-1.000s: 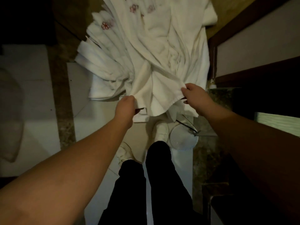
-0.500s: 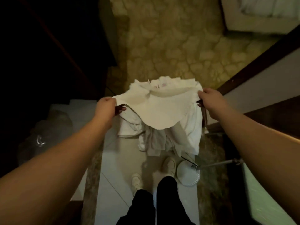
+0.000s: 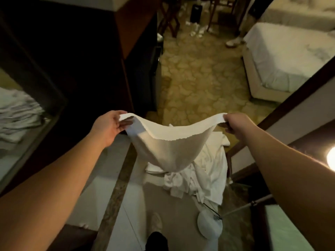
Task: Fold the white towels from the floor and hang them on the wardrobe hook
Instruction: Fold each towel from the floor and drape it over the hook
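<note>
Lifted higher, white towel (image 3: 168,147) sags between left hand (image 3: 107,126) and right hand (image 3: 235,124) grips.

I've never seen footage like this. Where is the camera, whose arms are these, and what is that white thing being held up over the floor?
No machine here: a person wears a wide-angle camera on the head, looking forward and down, so the two bare arms are their own. The left hand and the right hand each pinch a top corner of one white towel, which sags in the middle between them, lifted off the floor. Beneath it, more white towels lie in a crumpled pile on the floor. Near the person's shoe stands a round white base with a thin pole. Further off, a bed stands on patterned carpet. This towel is not folded yet.
</note>
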